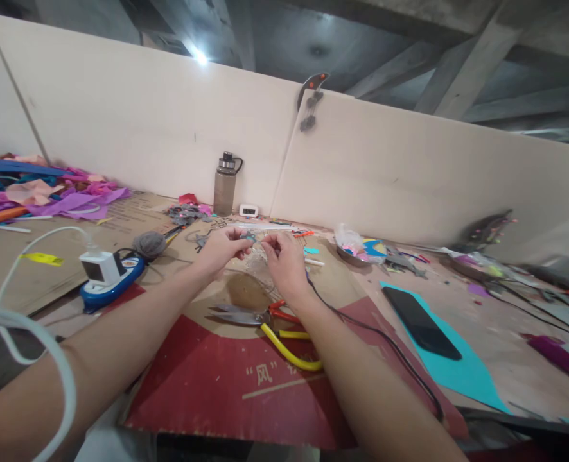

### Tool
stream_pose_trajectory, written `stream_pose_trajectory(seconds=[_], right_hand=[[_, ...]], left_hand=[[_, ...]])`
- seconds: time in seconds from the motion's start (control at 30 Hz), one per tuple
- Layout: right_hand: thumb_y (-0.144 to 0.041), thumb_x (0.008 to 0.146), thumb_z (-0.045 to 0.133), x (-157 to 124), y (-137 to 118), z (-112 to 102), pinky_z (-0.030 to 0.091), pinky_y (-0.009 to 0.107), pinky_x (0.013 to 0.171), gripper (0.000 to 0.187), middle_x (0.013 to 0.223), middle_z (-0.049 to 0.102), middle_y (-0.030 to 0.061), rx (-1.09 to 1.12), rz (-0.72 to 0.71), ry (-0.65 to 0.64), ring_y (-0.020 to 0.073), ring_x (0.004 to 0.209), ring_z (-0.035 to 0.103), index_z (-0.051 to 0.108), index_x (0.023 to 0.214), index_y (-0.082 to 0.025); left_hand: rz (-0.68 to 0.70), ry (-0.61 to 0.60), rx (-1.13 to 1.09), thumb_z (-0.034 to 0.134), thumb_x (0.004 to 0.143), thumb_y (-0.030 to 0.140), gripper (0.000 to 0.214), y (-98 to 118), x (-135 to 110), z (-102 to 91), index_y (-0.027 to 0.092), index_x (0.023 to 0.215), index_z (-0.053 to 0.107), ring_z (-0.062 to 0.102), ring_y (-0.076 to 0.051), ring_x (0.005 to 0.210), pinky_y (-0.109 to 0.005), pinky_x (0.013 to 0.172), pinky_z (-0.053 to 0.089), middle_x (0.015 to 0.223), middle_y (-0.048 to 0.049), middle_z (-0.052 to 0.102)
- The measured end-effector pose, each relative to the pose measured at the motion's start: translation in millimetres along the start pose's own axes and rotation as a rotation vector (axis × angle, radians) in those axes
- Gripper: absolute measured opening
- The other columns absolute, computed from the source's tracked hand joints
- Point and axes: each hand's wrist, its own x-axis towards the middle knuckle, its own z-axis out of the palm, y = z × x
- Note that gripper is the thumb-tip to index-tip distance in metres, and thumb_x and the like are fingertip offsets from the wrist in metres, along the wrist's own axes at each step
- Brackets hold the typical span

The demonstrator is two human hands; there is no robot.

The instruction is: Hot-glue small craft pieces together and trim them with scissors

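Observation:
Both my arms reach forward over a red and tan cardboard sheet (207, 385). My left hand (221, 247) is closed in a pinch on a small grey piece (250, 237). My right hand (284, 260) is also pinched, fingers curled, close beside the left; what it holds is too small to make out. Just beneath the hands lies a clear plastic bit (255, 263). Nearer to me, scissors (250, 316) with yellow and red handles rest on the cardboard. A black cord (390, 350) runs along my right forearm.
A black phone (419, 324) lies on a teal sheet (462, 372) to the right. A white charger on a blue power strip (108, 279) sits left, with a white cable (29, 247). A water bottle (225, 185) stands by the back panel. Coloured paper scraps (48, 192) pile far left; craft clutter (501, 263) right.

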Motion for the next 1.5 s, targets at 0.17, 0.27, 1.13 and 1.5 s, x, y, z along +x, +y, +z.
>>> stream_pose_trajectory(seconds=[0.17,0.27,1.13,1.5], right_hand=[[-0.022,0.084,0.047,1,-2,-2,0.039,0.03,0.074,0.01,0.083,0.057,0.005,-0.086,-0.038,-0.004,0.0171,0.08,0.05,0.055,0.08,-0.018],[-0.025,0.089,0.041,2,-3,-3,0.037,0.03,0.073,0.017,0.084,0.056,0.0057,-0.148,-0.053,-0.022,0.0174,0.079,0.049,0.054,0.08,-0.018],[-0.025,0.08,0.051,4,0,-14,0.035,0.025,0.063,0.022,0.081,0.054,0.0009,-0.024,0.038,-0.095,0.0131,0.067,0.047,0.047,0.1,-0.017],[-0.026,0.083,0.048,5,1,-14,0.036,0.028,0.069,0.011,0.078,0.056,0.0029,-0.087,-0.032,-0.053,0.0158,0.074,0.049,0.054,0.078,-0.019]], left_hand=[[-0.007,-0.046,0.026,0.07,0.062,0.02,0.02,1,-2,1.0,0.013,0.074,0.055,0.051,-0.007,0.049,-0.019,0.046,0.04,0.057,0.0016,0.057],[-0.02,-0.062,0.031,0.07,0.062,0.02,0.022,2,-3,2.3,0.013,0.076,0.055,0.051,-0.007,0.048,-0.019,0.045,0.04,0.055,0.0021,0.057],[-0.047,-0.076,0.063,0.072,0.062,0.023,0.022,6,-5,1.1,0.013,0.074,0.057,0.052,-0.007,0.046,-0.019,0.045,0.039,0.054,0.0009,0.058],[-0.07,-0.101,0.044,0.074,0.06,0.022,0.024,9,-8,4.5,0.014,0.074,0.057,0.053,-0.007,0.049,-0.018,0.045,0.039,0.057,0.0023,0.057]])
